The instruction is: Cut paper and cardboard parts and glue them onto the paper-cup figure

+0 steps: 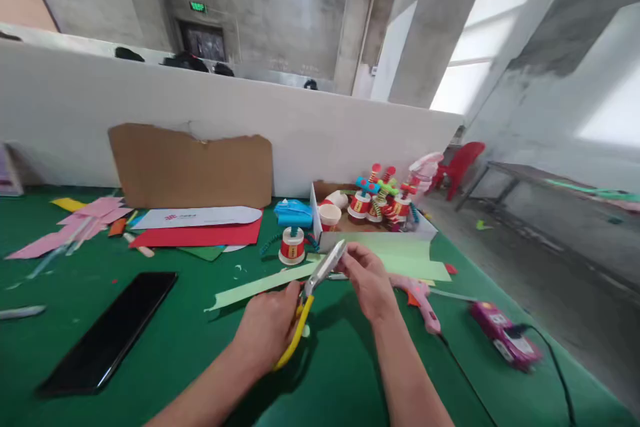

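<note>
while yellow-handled scissors (301, 327) are gripped by the left hand (265, 327), the right hand (369, 283), its hold unclear, could be nicked by the adjacent blades (325, 268) if they slipped.

The left hand (267, 332) holds yellow-handled scissors (309, 300); the right hand (367, 280) is at their blade tips. A phone (107, 333) lies to the left, a glue gun (420, 300) to the right.

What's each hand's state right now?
Left hand: closed on yellow-handled scissors.
Right hand: fingertips by the blade tips; can't tell whether it grips anything.
</note>
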{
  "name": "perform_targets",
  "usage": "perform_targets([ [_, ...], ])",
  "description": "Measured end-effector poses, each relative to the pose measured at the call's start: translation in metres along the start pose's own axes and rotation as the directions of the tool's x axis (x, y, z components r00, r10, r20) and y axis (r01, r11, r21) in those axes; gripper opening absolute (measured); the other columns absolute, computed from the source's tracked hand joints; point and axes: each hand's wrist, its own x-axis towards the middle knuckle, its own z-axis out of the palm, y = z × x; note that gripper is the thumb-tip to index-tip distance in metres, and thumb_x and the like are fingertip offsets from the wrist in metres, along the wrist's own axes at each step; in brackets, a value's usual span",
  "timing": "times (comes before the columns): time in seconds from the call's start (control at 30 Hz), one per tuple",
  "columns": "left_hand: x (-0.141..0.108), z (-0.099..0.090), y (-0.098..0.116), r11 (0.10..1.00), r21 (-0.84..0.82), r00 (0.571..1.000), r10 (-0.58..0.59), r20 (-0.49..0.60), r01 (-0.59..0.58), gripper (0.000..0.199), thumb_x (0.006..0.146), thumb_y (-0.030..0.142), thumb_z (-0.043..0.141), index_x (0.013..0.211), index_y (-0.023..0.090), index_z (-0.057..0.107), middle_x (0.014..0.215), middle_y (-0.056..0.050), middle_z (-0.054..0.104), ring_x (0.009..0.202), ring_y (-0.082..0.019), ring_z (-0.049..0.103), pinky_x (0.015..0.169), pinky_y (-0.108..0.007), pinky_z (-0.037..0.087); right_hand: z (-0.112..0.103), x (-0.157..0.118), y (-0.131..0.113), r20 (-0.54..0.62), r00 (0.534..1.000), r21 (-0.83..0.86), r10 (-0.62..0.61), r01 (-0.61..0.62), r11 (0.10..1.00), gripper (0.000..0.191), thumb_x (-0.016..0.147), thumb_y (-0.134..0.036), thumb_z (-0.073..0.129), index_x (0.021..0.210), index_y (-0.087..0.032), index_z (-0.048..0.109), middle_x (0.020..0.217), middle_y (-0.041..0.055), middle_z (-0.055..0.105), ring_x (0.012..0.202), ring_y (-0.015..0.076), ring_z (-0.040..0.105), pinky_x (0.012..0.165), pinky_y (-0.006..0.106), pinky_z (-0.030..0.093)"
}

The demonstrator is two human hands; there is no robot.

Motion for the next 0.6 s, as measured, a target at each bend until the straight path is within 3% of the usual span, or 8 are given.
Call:
perform_targets([
  [0.6, -0.0005, 0.0017, -0.0015, 1.0, 0.0, 0.999, 0.005, -0.032, -0.005, 0.022, 0.087, 0.022, 0.035, 0.103, 0.017, 0.049, 0.083, -0.01, 0.068, 0.08, -0.028, 0.066, 0.067, -0.034, 0.047, 0.0006, -0.0012, -0.0007, -0.012, 1.0, 0.007, -0.009, 0.009, 1.0, 0.025, 0.062, -0.036, 0.078, 0.073, -0.018, 0.065, 0.067, -0.0014, 0.06, 0.06, 0.0096, 0.051, 0.063, 0.025, 0.043],
])
